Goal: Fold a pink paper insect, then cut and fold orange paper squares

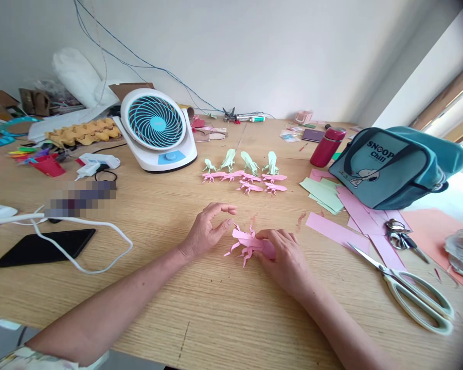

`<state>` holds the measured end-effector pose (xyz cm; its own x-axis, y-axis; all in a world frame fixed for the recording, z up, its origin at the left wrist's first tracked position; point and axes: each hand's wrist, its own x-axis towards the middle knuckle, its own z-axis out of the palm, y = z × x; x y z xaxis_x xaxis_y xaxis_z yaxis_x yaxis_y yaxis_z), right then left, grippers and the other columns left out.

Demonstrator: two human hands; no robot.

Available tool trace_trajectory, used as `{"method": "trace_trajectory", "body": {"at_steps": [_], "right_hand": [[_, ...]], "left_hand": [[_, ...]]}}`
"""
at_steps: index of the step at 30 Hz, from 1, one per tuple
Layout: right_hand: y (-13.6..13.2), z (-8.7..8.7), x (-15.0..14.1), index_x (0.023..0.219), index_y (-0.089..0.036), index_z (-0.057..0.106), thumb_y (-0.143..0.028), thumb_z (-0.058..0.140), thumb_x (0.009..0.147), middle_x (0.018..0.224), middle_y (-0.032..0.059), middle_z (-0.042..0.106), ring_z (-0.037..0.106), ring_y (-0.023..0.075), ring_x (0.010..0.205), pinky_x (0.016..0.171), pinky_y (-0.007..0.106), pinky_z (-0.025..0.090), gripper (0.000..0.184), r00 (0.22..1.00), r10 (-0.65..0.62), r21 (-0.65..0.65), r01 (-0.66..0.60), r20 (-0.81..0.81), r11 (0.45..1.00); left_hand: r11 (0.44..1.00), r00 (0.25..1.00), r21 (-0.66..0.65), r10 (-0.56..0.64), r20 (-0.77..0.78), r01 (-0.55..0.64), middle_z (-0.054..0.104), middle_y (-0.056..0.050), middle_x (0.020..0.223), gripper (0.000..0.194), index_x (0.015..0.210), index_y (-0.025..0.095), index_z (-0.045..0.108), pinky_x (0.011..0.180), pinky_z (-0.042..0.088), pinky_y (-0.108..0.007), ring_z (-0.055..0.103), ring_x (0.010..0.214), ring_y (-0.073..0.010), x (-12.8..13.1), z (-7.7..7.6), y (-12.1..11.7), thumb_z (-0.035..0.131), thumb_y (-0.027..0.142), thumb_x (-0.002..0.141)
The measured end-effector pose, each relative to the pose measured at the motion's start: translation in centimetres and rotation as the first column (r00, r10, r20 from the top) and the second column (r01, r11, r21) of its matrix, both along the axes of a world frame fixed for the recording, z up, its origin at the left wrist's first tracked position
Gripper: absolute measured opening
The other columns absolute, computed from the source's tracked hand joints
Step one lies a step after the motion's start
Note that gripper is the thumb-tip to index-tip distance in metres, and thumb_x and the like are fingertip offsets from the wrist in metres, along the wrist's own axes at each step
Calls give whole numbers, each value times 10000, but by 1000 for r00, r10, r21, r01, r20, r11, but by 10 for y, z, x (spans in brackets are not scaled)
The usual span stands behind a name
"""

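A pink folded paper insect (247, 242) with thin cut legs lies on the wooden table (224, 308) in front of me. My right hand (283, 259) presses down on its right end, fingers closed over the paper. My left hand (208, 228) hovers just left of it, fingers loosely curled and apart, the fingertips close to the insect's head, holding nothing. Farther back stand rows of finished paper insects, green ones (241, 160) behind pink ones (250, 181).
Scissors (409, 285) lie at the right, near keys (399, 234), pink paper strips (355, 216) and green sheets (324, 194). A teal bag (393, 164), a red flask (327, 146), a white fan (156, 128), a black phone (44, 246) and a white cable (100, 231) sit around.
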<state>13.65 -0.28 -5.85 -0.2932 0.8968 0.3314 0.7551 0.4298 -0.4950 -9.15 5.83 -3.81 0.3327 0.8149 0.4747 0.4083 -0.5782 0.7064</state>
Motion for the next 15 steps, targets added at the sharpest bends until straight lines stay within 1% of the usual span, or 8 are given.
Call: {"method": "trace_trajectory", "body": {"at_steps": [4,8,11,15], "right_hand": [[3,-3,6,1047,-265,582,-266,660,862,1070,51,709,612,270,973,860,410,411,200,997,-15,-9,14,-80,1000],[9,-4,16,1020,-265,599,-298,650,866,1051,46,711,623,261,985,883,417,435,166,981,-48,-13,46,-187,999],[19,0,31,1017,-259,613,-322,628,864,1054,56,707,627,266,1000,892,426,451,166,969,-61,0,63,-238,998],[45,9,58,1023,-255,627,-358,648,841,1054,53,709,636,263,1012,897,417,458,210,964,-108,4,112,-242,994]], "left_hand": [[998,997,-41,52,62,-49,710,-71,1074,247,1135,181,626,1025,440,-382,629,1097,-213,-4,-4,5,558,307,934],[993,988,-66,102,113,-95,718,-75,1048,256,1123,173,628,1016,447,-386,642,1069,-212,-7,-9,11,560,323,927],[992,989,-61,116,95,-111,723,-72,1030,248,1109,179,634,1009,452,-393,645,1058,-214,-8,-12,13,565,325,922],[997,996,-25,78,42,-77,718,-71,1034,213,1076,190,648,1006,454,-407,637,1074,-222,-8,-12,11,565,310,921]]}}
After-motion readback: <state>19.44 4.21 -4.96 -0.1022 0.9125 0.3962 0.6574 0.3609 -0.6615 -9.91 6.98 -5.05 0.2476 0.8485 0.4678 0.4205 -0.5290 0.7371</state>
